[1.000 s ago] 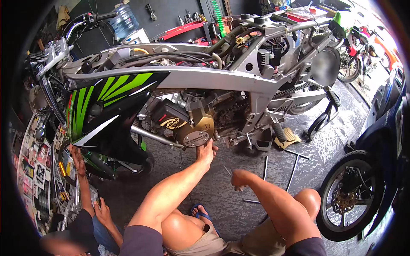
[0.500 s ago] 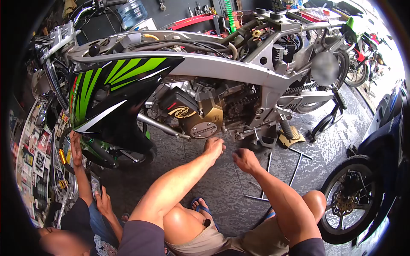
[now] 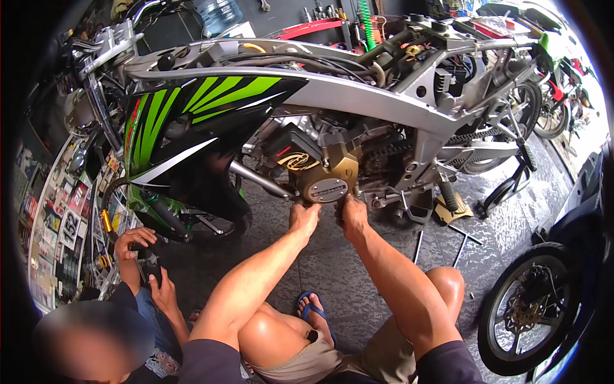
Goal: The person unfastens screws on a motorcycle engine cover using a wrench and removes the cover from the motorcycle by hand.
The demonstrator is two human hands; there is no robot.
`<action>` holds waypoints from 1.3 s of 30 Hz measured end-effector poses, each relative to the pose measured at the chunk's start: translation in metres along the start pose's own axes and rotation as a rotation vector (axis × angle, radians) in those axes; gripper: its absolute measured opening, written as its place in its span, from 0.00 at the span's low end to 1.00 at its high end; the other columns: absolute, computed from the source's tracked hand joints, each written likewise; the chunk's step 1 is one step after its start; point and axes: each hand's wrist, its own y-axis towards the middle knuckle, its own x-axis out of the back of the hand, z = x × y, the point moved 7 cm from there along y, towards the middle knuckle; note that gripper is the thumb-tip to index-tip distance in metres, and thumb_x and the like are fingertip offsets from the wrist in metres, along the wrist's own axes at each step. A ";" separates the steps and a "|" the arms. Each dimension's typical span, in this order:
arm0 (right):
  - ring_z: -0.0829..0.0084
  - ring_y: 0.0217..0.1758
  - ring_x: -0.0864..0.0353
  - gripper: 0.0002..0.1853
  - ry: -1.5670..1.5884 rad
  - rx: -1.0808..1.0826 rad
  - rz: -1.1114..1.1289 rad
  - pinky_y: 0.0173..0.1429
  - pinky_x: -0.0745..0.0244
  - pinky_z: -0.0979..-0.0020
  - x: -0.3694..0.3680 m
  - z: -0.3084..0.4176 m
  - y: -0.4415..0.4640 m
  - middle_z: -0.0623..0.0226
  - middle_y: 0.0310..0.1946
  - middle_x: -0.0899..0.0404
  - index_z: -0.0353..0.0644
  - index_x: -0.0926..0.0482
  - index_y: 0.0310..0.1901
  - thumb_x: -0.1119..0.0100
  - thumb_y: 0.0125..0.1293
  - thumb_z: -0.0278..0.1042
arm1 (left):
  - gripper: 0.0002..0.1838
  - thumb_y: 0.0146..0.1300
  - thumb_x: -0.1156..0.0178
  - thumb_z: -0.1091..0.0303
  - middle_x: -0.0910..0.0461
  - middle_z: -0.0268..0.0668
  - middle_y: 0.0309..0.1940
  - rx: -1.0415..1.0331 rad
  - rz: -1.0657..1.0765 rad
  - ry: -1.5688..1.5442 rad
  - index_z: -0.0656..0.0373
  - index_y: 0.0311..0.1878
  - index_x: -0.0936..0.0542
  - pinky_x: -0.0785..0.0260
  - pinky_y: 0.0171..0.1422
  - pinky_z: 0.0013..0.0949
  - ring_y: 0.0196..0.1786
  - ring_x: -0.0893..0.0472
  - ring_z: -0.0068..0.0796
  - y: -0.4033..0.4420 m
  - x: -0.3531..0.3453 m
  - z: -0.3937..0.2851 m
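Fingers of both hands are curled at the lower edge of the gold cover — the left hand beneath the left end of its silver badge, the right hand at its lower right. Their tips are partly hidden, so I cannot tell whether either is clamped on anything. The 2 hands are near each other but apart.

The gold cover sits on the engine side, mid-scene, with a black box at its upper left and a pipe to its left. Farther left is the green-striped fairing; above runs the grey frame.

On the floor to the right lie a gold plate and 2 metal rods. A wheel stands near right. Near left, a co-worker's 2 hands hold a dark object. On the far side are a jug, a red shelf and a green coil.
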 end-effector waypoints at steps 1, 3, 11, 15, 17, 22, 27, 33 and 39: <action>0.75 0.22 0.32 0.17 0.003 0.020 -0.018 0.27 0.36 0.72 0.000 0.001 0.001 0.71 0.25 0.27 0.45 0.27 0.34 0.57 0.73 0.49 | 0.11 0.61 0.41 0.67 0.23 0.31 0.27 -0.002 0.013 0.013 0.61 0.45 0.24 0.33 0.26 0.25 0.24 0.27 0.18 0.001 -0.002 0.000; 0.76 0.21 0.33 0.14 0.011 0.035 -0.075 0.27 0.36 0.72 0.000 0.003 -0.003 0.73 0.23 0.31 0.45 0.27 0.35 0.53 0.71 0.46 | 0.10 0.60 0.40 0.68 0.23 0.31 0.27 -0.037 0.018 -0.002 0.62 0.43 0.23 0.34 0.25 0.25 0.23 0.27 0.19 0.005 -0.005 0.003; 0.76 0.22 0.32 0.11 0.025 0.041 -0.053 0.27 0.36 0.72 0.001 0.007 -0.007 0.74 0.22 0.33 0.48 0.30 0.33 0.51 0.69 0.44 | 0.08 0.61 0.41 0.67 0.24 0.31 0.23 -0.040 -0.055 0.124 0.61 0.38 0.21 0.36 0.25 0.28 0.22 0.27 0.20 0.026 -0.008 0.021; 0.77 0.16 0.34 0.13 0.216 -0.079 -0.071 0.18 0.43 0.75 -0.002 0.001 -0.001 0.71 0.22 0.31 0.45 0.30 0.33 0.52 0.72 0.44 | 0.07 0.62 0.43 0.67 0.24 0.31 0.22 -0.092 -0.079 0.076 0.61 0.33 0.21 0.37 0.24 0.29 0.21 0.28 0.21 0.029 -0.008 0.027; 0.77 0.17 0.35 0.13 0.211 -0.063 -0.001 0.20 0.43 0.75 -0.006 0.003 -0.004 0.73 0.20 0.33 0.46 0.30 0.31 0.51 0.71 0.44 | 0.10 0.62 0.46 0.64 0.24 0.32 0.21 -0.072 -0.049 0.183 0.61 0.32 0.22 0.38 0.23 0.29 0.21 0.28 0.22 0.031 -0.007 0.033; 0.77 0.18 0.36 0.13 0.169 0.033 0.073 0.21 0.43 0.75 -0.005 0.006 0.003 0.76 0.17 0.35 0.47 0.31 0.29 0.45 0.68 0.43 | 0.13 0.63 0.52 0.61 0.24 0.34 0.20 0.107 0.035 0.182 0.59 0.28 0.25 0.37 0.22 0.30 0.19 0.28 0.23 0.006 0.004 0.019; 0.78 0.21 0.32 0.04 0.201 0.098 0.002 0.23 0.37 0.75 0.000 0.014 -0.007 0.72 0.22 0.30 0.43 0.28 0.35 0.43 0.65 0.31 | 0.09 0.60 0.55 0.67 0.22 0.37 0.25 0.185 0.167 -0.311 0.58 0.35 0.26 0.30 0.26 0.31 0.22 0.26 0.23 -0.008 0.015 0.016; 0.75 0.23 0.30 0.07 0.272 -0.023 0.044 0.26 0.35 0.75 -0.008 0.009 -0.010 0.71 0.23 0.30 0.43 0.28 0.37 0.47 0.67 0.36 | 0.07 0.63 0.51 0.63 0.28 0.30 0.27 0.172 0.267 -0.727 0.55 0.36 0.27 0.31 0.31 0.28 0.26 0.29 0.23 -0.019 0.024 -0.009; 0.74 0.20 0.31 0.06 0.175 0.031 0.022 0.23 0.36 0.75 -0.006 0.005 -0.005 0.70 0.22 0.31 0.42 0.29 0.37 0.48 0.66 0.35 | 0.23 0.64 0.41 0.41 0.34 0.24 0.20 0.185 0.175 -0.636 0.51 0.31 0.31 0.44 0.22 0.21 0.20 0.35 0.16 -0.025 0.016 -0.031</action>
